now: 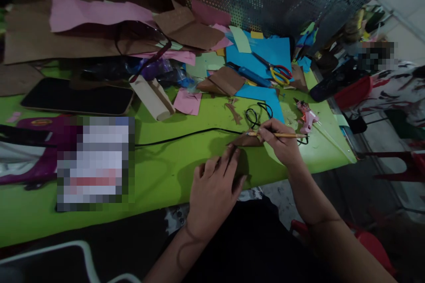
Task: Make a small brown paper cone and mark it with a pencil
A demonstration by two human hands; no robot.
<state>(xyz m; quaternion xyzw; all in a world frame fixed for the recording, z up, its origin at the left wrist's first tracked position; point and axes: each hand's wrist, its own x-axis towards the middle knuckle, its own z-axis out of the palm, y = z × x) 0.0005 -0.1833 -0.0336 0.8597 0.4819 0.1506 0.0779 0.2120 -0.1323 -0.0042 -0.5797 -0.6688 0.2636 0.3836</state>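
In the head view, my right hand [277, 139] pinches a thin wooden pencil or brush [288, 135], held nearly level over a small brown paper piece [247, 140]. My left hand [217, 174] lies on the green table [166, 168] with its fingers spread, the fingertips at the left end of the brown piece. Just behind both hands, a black cable [186, 133] runs across the table and loops. To the right of my right hand lies a pink glue gun [308, 117].
Yellow-and-red-handled scissors [280, 73] and a blue cutter [254, 75] lie on blue paper [262, 53]. Glasses [146, 55], a cardboard tube [152, 99] and a dark phone-like slab [78, 97] sit at the back left. A purple bag [43, 154] is left.
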